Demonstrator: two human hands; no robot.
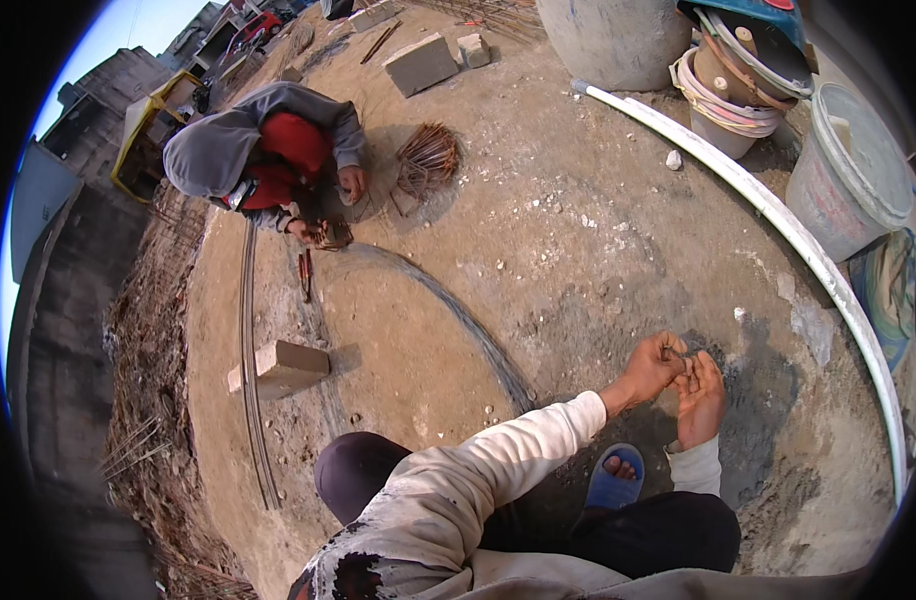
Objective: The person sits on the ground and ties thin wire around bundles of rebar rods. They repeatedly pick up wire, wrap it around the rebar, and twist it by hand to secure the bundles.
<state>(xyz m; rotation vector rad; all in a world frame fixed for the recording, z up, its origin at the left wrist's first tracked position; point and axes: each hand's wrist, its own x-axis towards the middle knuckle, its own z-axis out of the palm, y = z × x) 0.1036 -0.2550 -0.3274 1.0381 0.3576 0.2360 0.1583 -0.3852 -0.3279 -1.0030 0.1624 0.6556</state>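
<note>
My left hand (647,369) and my right hand (702,397) meet above the ground, to the right of my knees. The left thumb and fingers pinch together near the right fingertips. Whether something small, such as a thin wire, lies between them cannot be made out. Below them is a blue sandal (614,491) on my foot. A long bundle of thin grey wire (465,319) curves over the ground from a crouching co-worker (278,142) towards my forearm. Rusty bent steel stirrups (332,234) are in the co-worker's hands, with red-handled pliers (305,276) on the ground nearby.
Long steel bars (248,315) run beside a concrete block (285,367) at left. A pile of rusty stirrups (428,157) lies past the co-worker. A white pipe (773,206) arcs along the right, before stacked buckets (728,97) and a lidded bucket (840,187).
</note>
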